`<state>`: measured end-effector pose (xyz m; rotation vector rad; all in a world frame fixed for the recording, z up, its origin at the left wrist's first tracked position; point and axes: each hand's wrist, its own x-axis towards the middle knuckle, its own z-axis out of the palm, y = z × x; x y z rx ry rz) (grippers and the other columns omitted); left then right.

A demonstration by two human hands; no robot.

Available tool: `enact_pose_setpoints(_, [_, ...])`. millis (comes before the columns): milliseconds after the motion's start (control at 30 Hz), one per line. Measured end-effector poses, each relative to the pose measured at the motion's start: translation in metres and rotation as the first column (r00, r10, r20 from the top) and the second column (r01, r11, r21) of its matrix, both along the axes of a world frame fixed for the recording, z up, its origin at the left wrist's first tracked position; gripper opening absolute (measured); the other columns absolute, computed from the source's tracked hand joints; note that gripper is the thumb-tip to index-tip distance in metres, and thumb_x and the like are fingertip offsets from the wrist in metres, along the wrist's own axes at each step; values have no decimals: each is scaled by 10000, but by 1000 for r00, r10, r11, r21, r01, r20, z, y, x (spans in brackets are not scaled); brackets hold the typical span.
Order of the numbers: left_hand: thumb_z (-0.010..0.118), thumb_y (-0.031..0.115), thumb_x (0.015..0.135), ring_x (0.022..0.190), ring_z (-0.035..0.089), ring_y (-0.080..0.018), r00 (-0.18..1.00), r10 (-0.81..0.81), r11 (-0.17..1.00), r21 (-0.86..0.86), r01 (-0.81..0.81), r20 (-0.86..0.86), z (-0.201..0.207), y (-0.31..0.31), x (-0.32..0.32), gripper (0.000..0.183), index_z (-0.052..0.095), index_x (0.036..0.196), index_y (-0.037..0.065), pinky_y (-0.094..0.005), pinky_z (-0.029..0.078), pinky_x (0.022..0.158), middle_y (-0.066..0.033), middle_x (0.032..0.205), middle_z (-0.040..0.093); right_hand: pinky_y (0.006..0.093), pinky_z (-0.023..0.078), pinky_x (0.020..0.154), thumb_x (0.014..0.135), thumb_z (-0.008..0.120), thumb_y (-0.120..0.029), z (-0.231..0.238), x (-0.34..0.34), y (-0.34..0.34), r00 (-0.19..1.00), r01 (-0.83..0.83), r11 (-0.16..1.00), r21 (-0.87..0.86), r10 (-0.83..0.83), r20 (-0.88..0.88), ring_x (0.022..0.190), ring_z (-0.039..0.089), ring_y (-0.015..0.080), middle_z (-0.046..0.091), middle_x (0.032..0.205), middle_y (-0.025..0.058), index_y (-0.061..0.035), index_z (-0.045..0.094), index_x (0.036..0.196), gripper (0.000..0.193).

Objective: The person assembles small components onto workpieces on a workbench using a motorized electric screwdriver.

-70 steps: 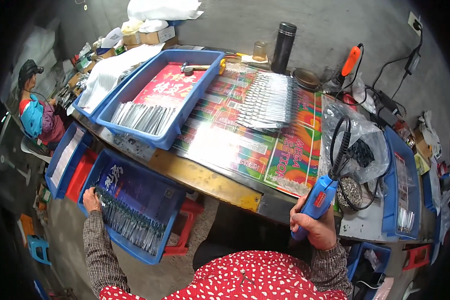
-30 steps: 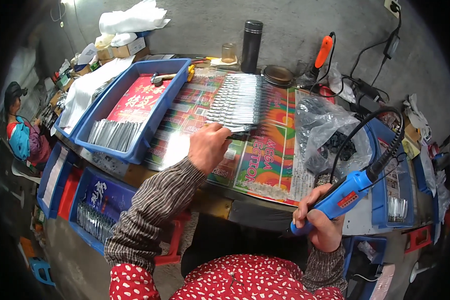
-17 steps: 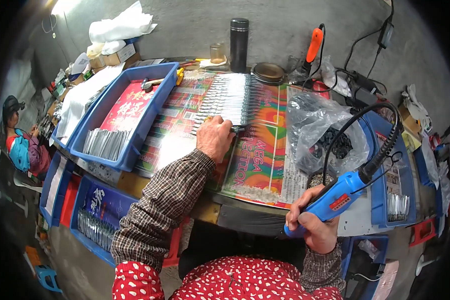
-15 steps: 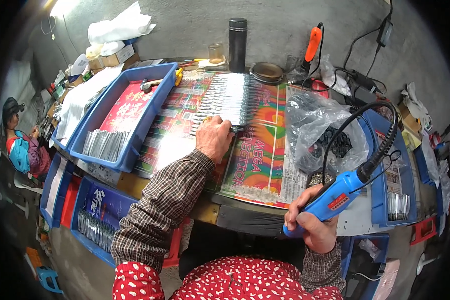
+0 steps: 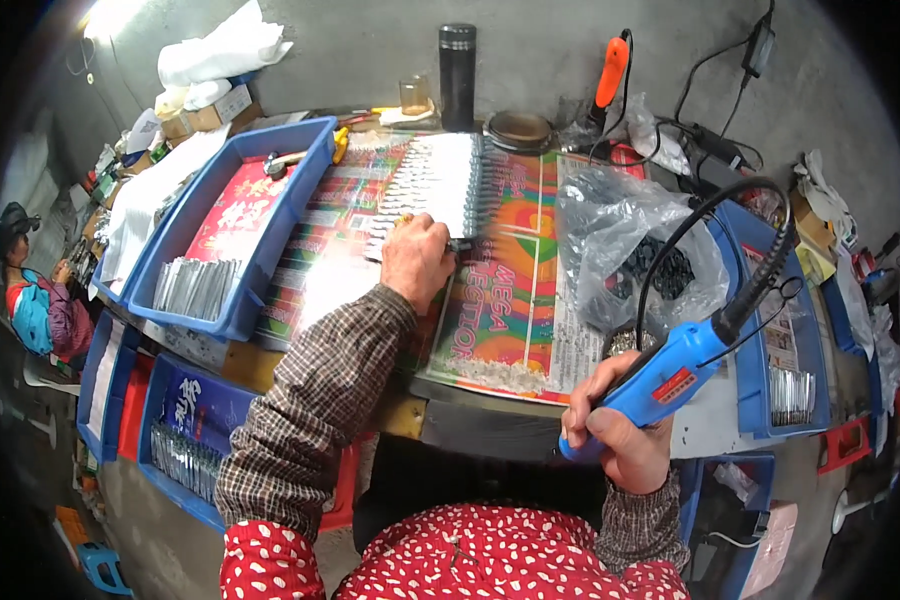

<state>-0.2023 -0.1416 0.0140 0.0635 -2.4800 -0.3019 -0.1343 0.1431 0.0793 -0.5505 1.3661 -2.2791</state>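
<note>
My right hand (image 5: 625, 435) is wrapped around a blue electric screwdriver (image 5: 660, 385) with a thick black cord, held over the table's near edge. Its tip points down-left and touches nothing. On the table, a row of slim metal pieces with dark ends (image 5: 440, 180) lies side by side, bright with glare. My left hand (image 5: 417, 262) is closed over the near end of this row. A slim piece with a dark tip pokes out from under its fingers; the fingertips themselves are partly hidden.
A blue tray (image 5: 235, 225) with metal strips stands left. Right of the row lies a clear plastic bag (image 5: 635, 250) of black parts, beside another blue tray (image 5: 780, 350). A black flask (image 5: 457, 80) and an orange-handled tool (image 5: 610, 75) are at the back. Another person sits far left.
The whole view has shifted slightly, so the table appears a little farther left and up. Both hands keep nearly the same places and holds.
</note>
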Motion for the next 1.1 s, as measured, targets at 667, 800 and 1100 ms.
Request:
enact_pose_setpoints(667, [629, 26, 743, 610, 578, -215, 956, -192, 888, 375, 265, -220, 26, 13, 41, 194, 544, 916, 7, -287, 462, 582, -109, 692, 571, 330, 456, 652, 754, 668, -79, -4, -38, -14, 925, 287, 923, -255, -337, -178, 631, 541, 178, 538, 702, 89, -26, 445, 974, 318])
enact_pose_setpoints(800, [618, 16, 778, 549, 561, -112, 965, -202, 734, 627, 262, -168, 22, 19, 54, 180, 593, 955, -7, -241, 459, 515, -72, 662, 584, 356, 449, 733, 727, 709, -88, -9, -45, -26, 899, 328, 910, -255, -383, -210, 665, 547, 172, 536, 713, 70, -29, 461, 984, 363])
enact_pose_setpoints(1100, [626, -17, 770, 523, 488, -42, 962, -262, 594, 773, 224, -78, 27, 43, 90, 168, 604, 936, 5, -200, 403, 473, 0, 612, 546, 393, 406, 790, 759, 705, -201, -13, -50, -37, 880, 338, 917, -213, -388, -274, 680, 515, 166, 514, 691, 34, -65, 462, 995, 365])
